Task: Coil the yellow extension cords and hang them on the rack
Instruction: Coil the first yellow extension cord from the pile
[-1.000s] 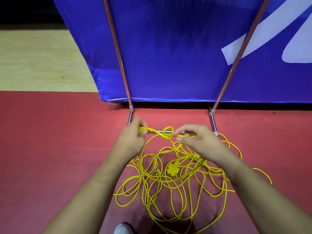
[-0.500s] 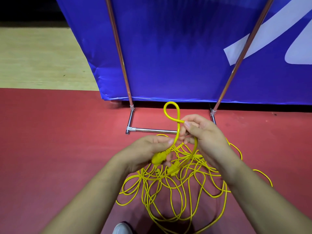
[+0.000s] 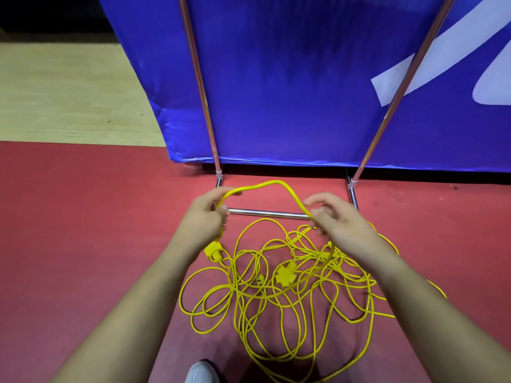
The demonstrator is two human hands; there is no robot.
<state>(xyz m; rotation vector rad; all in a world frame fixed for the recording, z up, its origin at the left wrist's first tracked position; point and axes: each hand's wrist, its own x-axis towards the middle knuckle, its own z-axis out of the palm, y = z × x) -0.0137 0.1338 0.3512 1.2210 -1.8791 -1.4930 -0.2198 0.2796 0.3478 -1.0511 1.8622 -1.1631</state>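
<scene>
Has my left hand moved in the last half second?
Yes: the left hand, gripping the yellow cord, moved left and away, from below the rack's base bar to its left end.

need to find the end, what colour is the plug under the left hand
Yellow plug, matching the cord; head view.
</scene>
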